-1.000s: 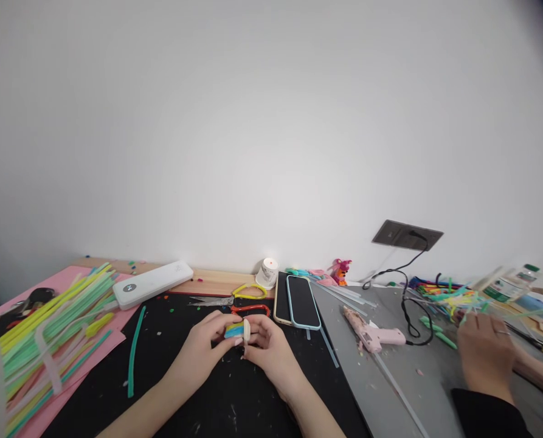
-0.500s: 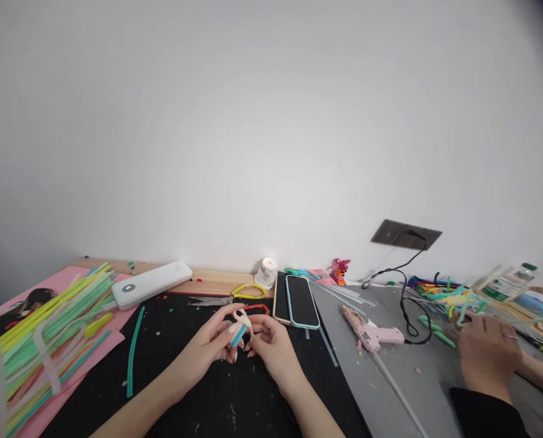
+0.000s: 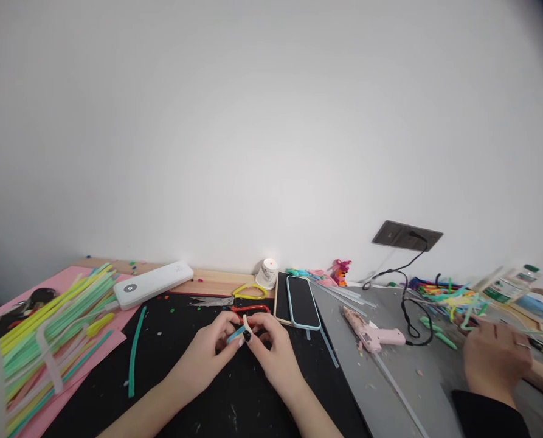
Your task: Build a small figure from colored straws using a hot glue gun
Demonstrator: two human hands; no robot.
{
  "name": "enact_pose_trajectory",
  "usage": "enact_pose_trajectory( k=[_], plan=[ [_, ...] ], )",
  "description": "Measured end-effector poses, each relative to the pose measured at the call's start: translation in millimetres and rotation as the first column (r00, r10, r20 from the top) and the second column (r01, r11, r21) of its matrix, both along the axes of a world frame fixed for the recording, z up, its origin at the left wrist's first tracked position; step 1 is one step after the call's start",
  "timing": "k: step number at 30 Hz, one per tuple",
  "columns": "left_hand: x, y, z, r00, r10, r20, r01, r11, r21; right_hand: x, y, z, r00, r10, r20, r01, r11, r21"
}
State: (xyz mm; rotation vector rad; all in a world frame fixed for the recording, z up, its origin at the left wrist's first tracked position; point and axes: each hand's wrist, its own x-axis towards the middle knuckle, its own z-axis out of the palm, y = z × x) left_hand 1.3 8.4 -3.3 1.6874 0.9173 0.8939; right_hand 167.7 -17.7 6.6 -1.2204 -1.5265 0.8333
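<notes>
Between the fingertips of both hands is a small pipe-cleaner piece, with a blue part [image 3: 235, 334] and a cream-white part [image 3: 246, 322]; most of it is hidden by the fingers. My left hand [image 3: 207, 351] pinches the blue side. My right hand [image 3: 278, 356] closes on the white side, and a small black spot shows at its thumb tip, whether nail or bead I cannot tell. Just behind the hands lie scissors [image 3: 213, 301] with one yellow and one red handle. To the left, a teal pipe cleaner [image 3: 135, 353] rests on the black mat [image 3: 175, 377].
Bundled pipe cleaners [image 3: 65, 322] and a white power bank [image 3: 155, 285] are at left. A paper cup [image 3: 267, 274] and phone [image 3: 303, 302] stand behind. A pink glue gun [image 3: 383, 336] with a black cord lies right, near another person's hand [image 3: 497, 359] and a bottle [image 3: 506, 287].
The small piece has been turned, so its blue end now points left and less of it shows. My hands have tilted and moved closer together. The other person's hand has shifted slightly right.
</notes>
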Motion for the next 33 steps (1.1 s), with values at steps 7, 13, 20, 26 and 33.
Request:
enact_pose_trajectory(
  k=[7,13,20,26,33],
  plan=[
    [-0.6,-2.2,-0.9,0.998,-0.037,-0.053,0.038,0.999,0.022,-3.0,3.5,-6.4,0.978,0.056,-0.202,-0.075,0.994,-0.084],
    [0.2,1.8,-7.1,0.998,-0.054,-0.024,0.054,0.998,-0.031,-4.1,2.7,-1.8,0.931,0.094,-0.352,-0.138,0.985,-0.1],
    [0.7,2.6,-6.2,0.99,-0.118,0.082,0.129,0.98,-0.15,-3.9,0.7,1.1,0.883,0.101,-0.458,-0.173,0.978,-0.119],
    [0.8,3.0,-8.7,0.982,-0.165,0.092,0.178,0.969,-0.172,-2.7,0.8,2.3,0.858,0.119,-0.5,-0.208,0.97,-0.126],
    [1.9,0.6,-3.6,0.988,-0.136,-0.066,0.13,0.988,-0.087,-2.2,-1.7,6.7,0.883,0.157,-0.442,-0.215,0.973,-0.083]
  ],
)
